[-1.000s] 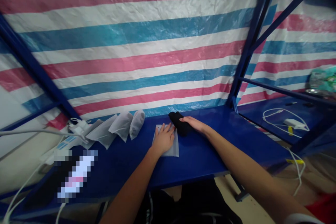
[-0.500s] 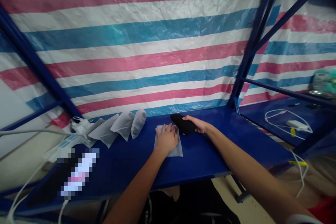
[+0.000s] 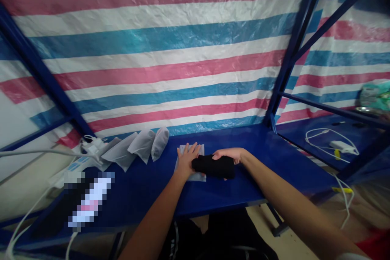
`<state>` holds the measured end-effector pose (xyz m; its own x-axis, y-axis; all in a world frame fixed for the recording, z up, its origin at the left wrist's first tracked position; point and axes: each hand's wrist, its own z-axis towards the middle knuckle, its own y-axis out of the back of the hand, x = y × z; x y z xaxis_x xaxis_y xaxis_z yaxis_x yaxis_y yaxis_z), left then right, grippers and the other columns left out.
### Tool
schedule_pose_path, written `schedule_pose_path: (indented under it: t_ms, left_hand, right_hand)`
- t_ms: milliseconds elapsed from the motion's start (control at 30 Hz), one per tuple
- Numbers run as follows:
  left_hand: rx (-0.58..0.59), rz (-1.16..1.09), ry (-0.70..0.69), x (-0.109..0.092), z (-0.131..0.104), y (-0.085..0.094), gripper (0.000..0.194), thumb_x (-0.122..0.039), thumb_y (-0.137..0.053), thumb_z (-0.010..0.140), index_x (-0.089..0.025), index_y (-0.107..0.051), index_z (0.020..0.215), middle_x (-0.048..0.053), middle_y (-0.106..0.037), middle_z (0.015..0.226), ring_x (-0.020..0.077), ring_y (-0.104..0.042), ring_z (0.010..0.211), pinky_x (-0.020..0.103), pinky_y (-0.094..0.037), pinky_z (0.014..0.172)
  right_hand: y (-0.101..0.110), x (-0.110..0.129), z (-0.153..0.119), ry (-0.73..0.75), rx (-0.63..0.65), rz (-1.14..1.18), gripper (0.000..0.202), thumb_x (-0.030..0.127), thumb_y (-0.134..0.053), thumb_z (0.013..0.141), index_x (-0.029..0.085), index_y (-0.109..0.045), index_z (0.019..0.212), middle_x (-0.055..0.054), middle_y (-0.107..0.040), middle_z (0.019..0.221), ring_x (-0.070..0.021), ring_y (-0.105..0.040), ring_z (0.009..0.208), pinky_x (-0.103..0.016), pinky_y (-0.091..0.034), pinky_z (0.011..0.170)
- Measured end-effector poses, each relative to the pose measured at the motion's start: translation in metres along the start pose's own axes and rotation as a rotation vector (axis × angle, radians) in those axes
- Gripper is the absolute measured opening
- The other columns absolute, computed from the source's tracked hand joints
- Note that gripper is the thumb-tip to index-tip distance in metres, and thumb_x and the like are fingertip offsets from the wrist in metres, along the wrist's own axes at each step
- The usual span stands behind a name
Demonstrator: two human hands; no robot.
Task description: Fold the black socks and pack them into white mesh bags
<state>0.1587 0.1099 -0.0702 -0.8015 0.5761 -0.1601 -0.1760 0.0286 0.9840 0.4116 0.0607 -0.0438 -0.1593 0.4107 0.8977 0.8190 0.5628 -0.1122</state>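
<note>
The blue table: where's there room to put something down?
Between the blurred screen and left hand, and between the right hand and right blue post. It's crowded around the pale pouches at the back left, and where the black bundle overlaps the flat pouch.

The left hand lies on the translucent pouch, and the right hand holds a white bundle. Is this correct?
Not quite: the head view shows that the bundle in the right hand is black, not white. The left hand does lie on the translucent pouch.

Striped tarp, white power strip
</note>
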Motion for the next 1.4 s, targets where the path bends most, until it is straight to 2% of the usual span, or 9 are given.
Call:
schedule_pose_path:
  t_ms: [267, 467, 600, 733, 833, 1000, 1167, 1300, 1400]
  left_hand:
    - [-0.010, -0.050, 0.047, 0.006, 0.003, -0.003, 0.070, -0.045, -0.059, 0.099, -0.040, -0.039, 0.166, 0.005, -0.032, 0.176, 0.0441, -0.016, 0.165, 0.084, -0.004, 0.123]
    - [-0.272, -0.143, 0.246, 0.021, -0.006, 0.012, 0.053, -0.027, -0.055, 0.097, -0.018, -0.063, 0.149, 0.018, -0.048, 0.166, 0.0454, -0.024, 0.162, 0.077, -0.001, 0.128]
    - [-0.345, -0.773, 0.243, 0.018, 0.004, 0.025, 0.048, -0.036, -0.045, 0.105, -0.015, -0.066, 0.143, 0.019, -0.062, 0.153, 0.0363, -0.052, 0.149, 0.060, -0.035, 0.128]
    - [-0.127, -1.527, 0.209, -0.001, 0.006, 0.033, 0.063, -0.062, -0.046, 0.106, -0.021, -0.056, 0.153, 0.016, -0.062, 0.154, 0.0350, -0.063, 0.138, 0.053, -0.057, 0.110]
    - [-0.031, -1.710, 0.221, -0.006, 0.000, 0.038, 0.063, -0.052, -0.062, 0.102, -0.021, -0.051, 0.156, 0.016, -0.060, 0.156, 0.0360, -0.060, 0.142, 0.054, -0.059, 0.108]
    - [-0.133, -1.730, 0.164, 0.001, -0.004, 0.044, 0.059, -0.029, -0.052, 0.100, -0.015, -0.047, 0.157, 0.017, -0.056, 0.160, 0.0348, -0.059, 0.143, 0.055, -0.056, 0.115]
    - [-0.100, -1.575, 0.104, 0.005, -0.005, 0.048, 0.070, -0.026, -0.044, 0.098, -0.023, -0.032, 0.167, 0.011, -0.053, 0.163, 0.0304, -0.062, 0.140, 0.053, -0.057, 0.113]
    - [-0.088, -1.546, 0.169, 0.017, -0.006, 0.052, 0.076, -0.028, -0.057, 0.090, -0.028, -0.041, 0.165, 0.009, -0.066, 0.150, 0.0298, -0.070, 0.129, 0.049, -0.059, 0.109]
    - [-0.144, -1.409, 0.243, 0.029, -0.003, 0.051, 0.062, -0.041, -0.070, 0.090, -0.026, -0.062, 0.149, 0.010, -0.073, 0.140, 0.0310, -0.070, 0.129, 0.045, -0.055, 0.112]
  right_hand:
    - [0.003, 0.001, 0.010, 0.028, 0.225, 0.090, 0.048, 0.043, -0.080, 0.081, 0.010, -0.070, 0.115, -0.015, -0.082, 0.099, -0.0223, -0.079, 0.074, -0.028, -0.065, 0.065]
    - [0.015, 0.007, 0.024, 0.280, -0.204, 0.256, 0.063, 0.072, -0.059, 0.098, 0.013, -0.069, 0.118, -0.013, -0.078, 0.092, -0.0189, -0.072, 0.069, -0.024, -0.058, 0.054]
    - [0.012, 0.008, 0.035, 0.513, -0.493, 0.202, 0.043, 0.053, -0.078, 0.091, 0.020, -0.067, 0.116, 0.000, -0.065, 0.074, -0.0113, -0.055, 0.055, -0.019, -0.043, 0.044]
    - [0.002, 0.008, 0.039, 0.611, -0.527, 0.087, 0.046, 0.050, -0.083, 0.086, 0.021, -0.065, 0.117, 0.001, -0.065, 0.080, -0.0115, -0.054, 0.058, -0.021, -0.040, 0.046]
    - [0.005, 0.008, 0.042, 0.606, -0.481, 0.161, 0.049, 0.050, -0.083, 0.084, 0.022, -0.064, 0.119, -0.003, -0.070, 0.091, -0.0144, -0.060, 0.066, -0.025, -0.046, 0.053]
    - [0.026, 0.007, 0.047, 0.596, -0.826, 0.218, 0.053, 0.053, -0.083, 0.082, 0.022, -0.062, 0.120, -0.008, -0.074, 0.109, -0.0215, -0.070, 0.091, -0.028, -0.056, 0.070]
    - [0.038, 0.010, 0.037, 0.491, -0.548, 0.364, 0.063, 0.077, -0.056, 0.096, 0.021, -0.068, 0.123, -0.012, -0.076, 0.120, -0.0274, -0.074, 0.105, -0.035, -0.061, 0.081]
    - [0.059, 0.004, 0.029, 0.468, -0.641, 0.282, 0.061, 0.041, -0.090, 0.077, 0.023, -0.066, 0.130, -0.006, -0.079, 0.102, -0.0250, -0.075, 0.095, -0.036, -0.060, 0.084]
    - [0.084, -0.004, 0.025, 0.510, -0.788, 0.187, 0.058, 0.025, -0.087, 0.069, 0.022, -0.069, 0.124, -0.001, -0.075, 0.087, -0.0232, -0.072, 0.087, -0.035, -0.058, 0.082]
